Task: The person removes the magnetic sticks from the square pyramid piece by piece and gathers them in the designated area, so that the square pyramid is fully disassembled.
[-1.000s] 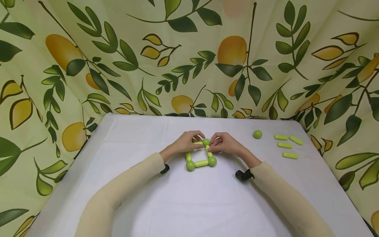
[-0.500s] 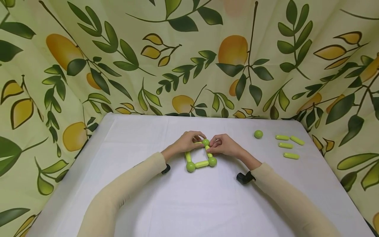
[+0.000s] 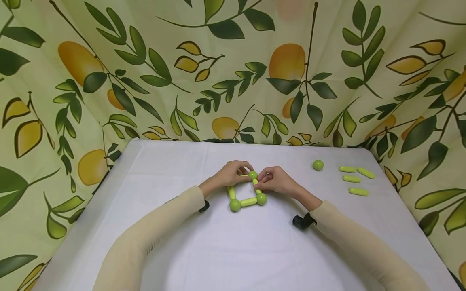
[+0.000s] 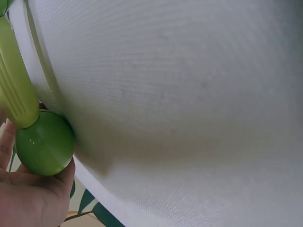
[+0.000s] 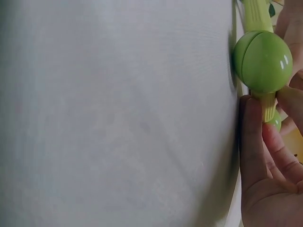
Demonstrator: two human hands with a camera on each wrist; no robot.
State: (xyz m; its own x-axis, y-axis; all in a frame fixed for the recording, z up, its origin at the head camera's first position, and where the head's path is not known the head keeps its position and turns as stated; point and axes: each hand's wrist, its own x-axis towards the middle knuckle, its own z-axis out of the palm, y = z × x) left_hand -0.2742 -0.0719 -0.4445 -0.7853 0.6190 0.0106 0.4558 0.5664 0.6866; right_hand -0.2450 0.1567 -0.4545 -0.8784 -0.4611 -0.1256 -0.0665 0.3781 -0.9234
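On the white table lies a toy square (image 3: 249,201) of yellow-green rods joined by green balls. My left hand (image 3: 230,174) grips its far side, fingers curled over the far rod towards the far-right ball (image 3: 253,175); it hides the far-left corner. With thumb and fingers my right hand (image 3: 276,179) pinches the right-side rod (image 3: 257,186). In the left wrist view a near ball (image 4: 45,144) and rod (image 4: 16,75) stand in front of that hand. The right wrist view has the near-right ball (image 5: 264,62), with the pinched rod (image 5: 268,108) behind it.
To the right lie a loose green ball (image 3: 318,165) and several loose rods (image 3: 351,179). A curtain (image 3: 233,81) with a fruit and leaf print hangs behind the table (image 3: 233,250). A black wrist camera (image 3: 304,221) sits under the right wrist.
My right hand has shifted very slightly down along the right-side rod. The left hand and the square stay nearly where they were.
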